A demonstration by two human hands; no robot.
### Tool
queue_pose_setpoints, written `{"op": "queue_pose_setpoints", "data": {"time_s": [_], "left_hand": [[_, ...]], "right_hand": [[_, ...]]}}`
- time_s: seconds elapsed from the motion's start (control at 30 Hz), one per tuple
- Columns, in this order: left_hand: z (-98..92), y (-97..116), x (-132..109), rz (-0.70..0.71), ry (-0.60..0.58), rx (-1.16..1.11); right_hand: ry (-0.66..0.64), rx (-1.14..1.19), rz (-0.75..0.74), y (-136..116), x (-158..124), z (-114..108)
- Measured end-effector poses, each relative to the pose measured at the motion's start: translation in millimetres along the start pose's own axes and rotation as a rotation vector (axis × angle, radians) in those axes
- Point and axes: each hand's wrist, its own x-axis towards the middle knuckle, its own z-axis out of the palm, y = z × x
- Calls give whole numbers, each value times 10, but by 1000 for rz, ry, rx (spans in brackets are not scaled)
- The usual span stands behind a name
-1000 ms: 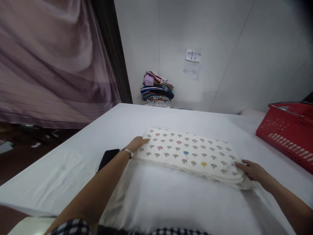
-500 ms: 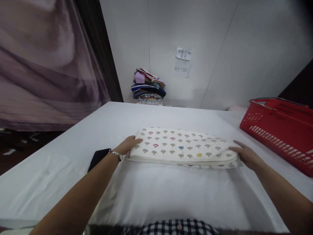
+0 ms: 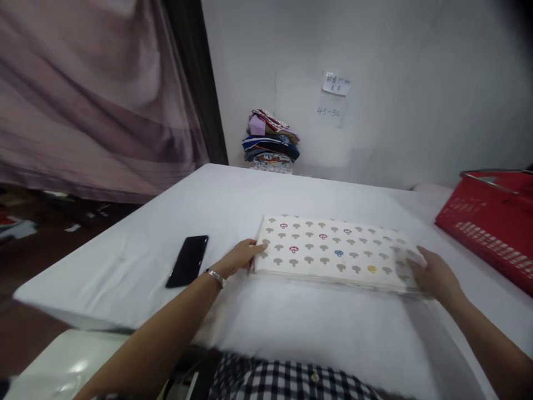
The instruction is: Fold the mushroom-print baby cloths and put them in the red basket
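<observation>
A folded white cloth (image 3: 316,250) printed with grey, red, blue and yellow mushrooms lies as a long flat rectangle on the white-covered table (image 3: 250,189). At its left end, my left hand (image 3: 241,257) is closed on the edge, thumb on top and the other fingers mostly hidden below. My right hand (image 3: 439,278) is at the cloth's right end and touches it; motion smears its fingers, so their grip is unclear. A black phone (image 3: 188,261) rests on the table, left of my left hand.
To the right stands a red plastic basket (image 3: 491,216) with a metal handle. A stack of folded fabrics (image 3: 272,141) is against the wall beyond the far edge. Paper signs (image 3: 336,84) hang there. A pinkish curtain (image 3: 95,100) is at left, a pale glossy seat (image 3: 70,361) below.
The view has swung left and shows more of the phone. The cloth's right end lies flatter and squarer. My right hand has shifted inward over that end; my left keeps the left edge.
</observation>
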Motion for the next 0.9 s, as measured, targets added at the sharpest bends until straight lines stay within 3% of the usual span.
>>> {"op": "queue_pose_setpoints", "data": {"time_s": [0.1, 0.17, 0.3, 0.5, 0.67, 0.9], "left_hand": [[45, -70, -159, 28, -37, -46], [94, -103, -238, 37, 12, -82], [155, -165, -310, 12, 104, -209], [132, -362, -358, 43, 6, -494], [124, -511, -421, 74, 8, -584], [168, -566, -359, 112, 56, -567]], "right_hand": [[49, 30, -388, -475, -201, 232], [-16, 88, -562, -884, -400, 402], [-204, 247, -803, -1727, -813, 658], [-342, 352, -1010, -2630, -1166, 907], [-363, 217, -1044, -2976, -1320, 1094], [-337, 152, -1008, -3040, -1353, 1243]]}}
